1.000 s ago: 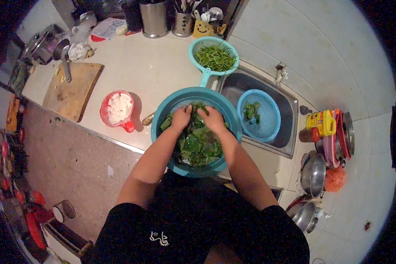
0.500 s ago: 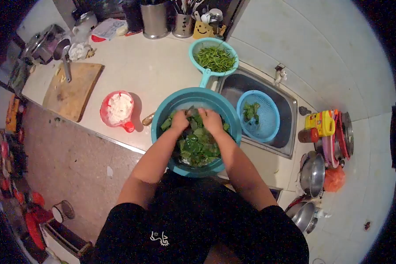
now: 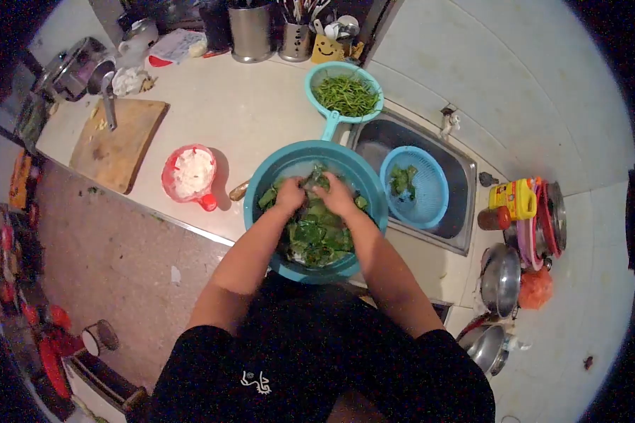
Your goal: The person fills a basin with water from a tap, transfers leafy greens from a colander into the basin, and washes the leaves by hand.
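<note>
A large teal basin (image 3: pixel 261 243) stands on the counter edge in front of me, with green leafy vegetables (image 3: pixel 317 236) in water. Inside its far half, my left hand (image 3: pixel 291 193) is closed on some leaves. My right hand (image 3: pixel 336 195), just beside it, also has its fingers closed on leaves. A few leaves show between the two hands. To the right, a blue colander (image 3: pixel 430 201) with a small bunch of leaves (image 3: pixel 403 181) sits in the metal sink (image 3: pixel 464 194).
Behind the basin is a turquoise strainer (image 3: pixel 319 69) of green beans. Left are a red bowl (image 3: pixel 209 194) of white flour-like stuff, a brown object (image 3: pixel 239 191) and a cutting board (image 3: pixel 120 148) with a cleaver (image 3: pixel 109 109). Metal bowls (image 3: pixel 501 280) stand at right.
Both hands stay in the far half of the basin and shift slightly. The leaves between the fingers have changed position and shape.
</note>
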Tool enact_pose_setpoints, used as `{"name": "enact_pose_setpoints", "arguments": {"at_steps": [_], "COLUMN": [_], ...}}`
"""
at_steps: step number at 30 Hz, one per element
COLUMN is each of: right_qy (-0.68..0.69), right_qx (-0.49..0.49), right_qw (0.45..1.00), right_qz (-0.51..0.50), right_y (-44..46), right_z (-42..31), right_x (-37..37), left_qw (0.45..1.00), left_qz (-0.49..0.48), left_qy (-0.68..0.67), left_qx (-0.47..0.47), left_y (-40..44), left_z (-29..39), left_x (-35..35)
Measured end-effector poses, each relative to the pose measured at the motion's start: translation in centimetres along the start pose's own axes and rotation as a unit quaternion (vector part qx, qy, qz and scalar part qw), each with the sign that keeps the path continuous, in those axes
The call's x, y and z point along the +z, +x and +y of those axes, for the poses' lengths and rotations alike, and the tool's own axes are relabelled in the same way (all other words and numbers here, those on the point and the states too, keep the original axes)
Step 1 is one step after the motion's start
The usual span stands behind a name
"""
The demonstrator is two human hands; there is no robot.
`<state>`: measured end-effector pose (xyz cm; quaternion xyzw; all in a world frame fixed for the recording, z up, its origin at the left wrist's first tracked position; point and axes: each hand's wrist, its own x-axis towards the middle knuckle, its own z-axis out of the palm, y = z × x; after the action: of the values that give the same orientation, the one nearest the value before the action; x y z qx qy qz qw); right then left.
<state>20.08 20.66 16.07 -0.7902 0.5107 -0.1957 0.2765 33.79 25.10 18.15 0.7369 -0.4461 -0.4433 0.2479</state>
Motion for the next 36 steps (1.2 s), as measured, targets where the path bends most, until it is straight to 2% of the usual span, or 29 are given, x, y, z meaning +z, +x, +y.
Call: {"name": "enact_pose_setpoints", "arguments": {"at_steps": [1, 2, 4, 5, 7, 8, 10, 11, 13, 14, 16, 17, 19, 20, 22, 23, 26, 27, 31, 33, 34, 36], "right_qy": [0.005, 0.005, -0.099, -0.099, -0.092, -0.092, -0.145, -0.145, -0.208, -0.208, -0.167, -0.168, -0.038, -0.039, 0.015, -0.042, -0.103, -0.109, -0.135, -0.069, -0.069, -0.209], "right_qx": [-0.017, -0.016, 0.056, 0.056, 0.113, 0.113, 0.089, 0.089, -0.015, -0.015, -0.037, -0.04, -0.032, -0.032, 0.004, -0.005, 0.02, -0.011, 0.027, 0.113, 0.112, -0.036], "right_qw": [0.999, 0.999, 0.985, 0.985, 0.989, 0.989, 0.983, 0.983, 0.978, 0.978, 0.973, 0.973, 0.992, 0.992, 1.0, 0.999, 0.994, 0.994, 0.99, 0.991, 0.991, 0.972], "right_qz": [-0.031, -0.03, -0.133, -0.132, -0.026, -0.026, 0.068, 0.068, 0.004, 0.004, -0.154, -0.154, -0.117, -0.118, -0.003, -0.015, -0.036, -0.008, 0.003, -0.003, -0.002, 0.101], "right_y": [-0.3, -0.1, 0.7, 0.7, 0.2, -0.1, -0.9, -1.1, -1.3, -1.1, -0.2, -0.1, 0.2, 0.1, -0.9, -1.3, -0.7, -0.7, 0.9, 1.4, 1.1, 0.0], "right_z": [-0.3, -0.3, -0.2, -0.2, -1.1, -1.7, -2.8, -2.9, -2.7, -2.4, -1.3, -1.0, -1.2, -1.4, -3.9, -4.8, -4.2, -3.6, -2.3, -1.8, -1.7, -1.9], "right_x": [-0.3, -0.4, -0.6, -0.6, -1.0, -1.0, -1.0, -1.0, -0.8, -0.9, -0.8, -0.3, 0.0, 0.5, 0.0, -0.9, -1.4, -1.4, -1.2, -1.1, -0.8, -0.2], "left_qw": [0.998, 0.998, 0.991, 0.991, 0.996, 0.996, 0.994, 0.994, 0.955, 0.955, 0.877, 0.877, 0.812, 0.811, 0.774, 0.743, 0.75, 0.726, 0.746, 0.839, 0.839, 0.863], "left_qz": [0.014, 0.014, 0.026, 0.026, 0.089, 0.089, 0.085, 0.086, 0.059, 0.059, -0.041, -0.039, -0.125, -0.125, -0.153, -0.158, -0.15, -0.162, -0.173, -0.064, -0.064, -0.035], "left_qy": [0.057, 0.058, 0.13, 0.131, -0.021, -0.021, -0.072, -0.072, -0.289, -0.289, -0.475, -0.476, -0.561, -0.563, -0.607, -0.645, -0.63, -0.655, -0.633, -0.533, -0.533, -0.503], "left_qx": [0.022, 0.023, 0.025, 0.026, 0.015, 0.015, 0.002, 0.002, 0.037, 0.038, -0.051, -0.049, -0.097, -0.098, -0.096, -0.086, -0.138, -0.133, -0.108, -0.092, -0.092, -0.031], "left_y": [0.9, 1.6, 2.4, 2.6, 2.2, 2.0, 1.0, 1.1, 1.7, 2.3, 3.0, 3.3, 2.9, 2.7, 2.3, 2.0, -1.1, 0.2, 1.0, 1.2, 1.3, 1.6], "left_z": [-0.7, -1.3, -1.7, -1.9, -1.3, -1.1, 0.2, -0.1, -1.2, -1.7, -2.2, -2.5, -2.1, -2.0, -1.6, -1.0, 1.7, 0.7, -0.6, -0.5, -0.5, -0.7], "left_x": [0.6, 1.2, 1.6, 1.8, 1.8, 1.7, 1.0, 1.2, 2.2, 2.5, 2.4, 2.3, 1.4, 1.2, 0.9, 1.1, 0.3, 1.6, 2.8, 3.1, 2.9, 2.4]}}
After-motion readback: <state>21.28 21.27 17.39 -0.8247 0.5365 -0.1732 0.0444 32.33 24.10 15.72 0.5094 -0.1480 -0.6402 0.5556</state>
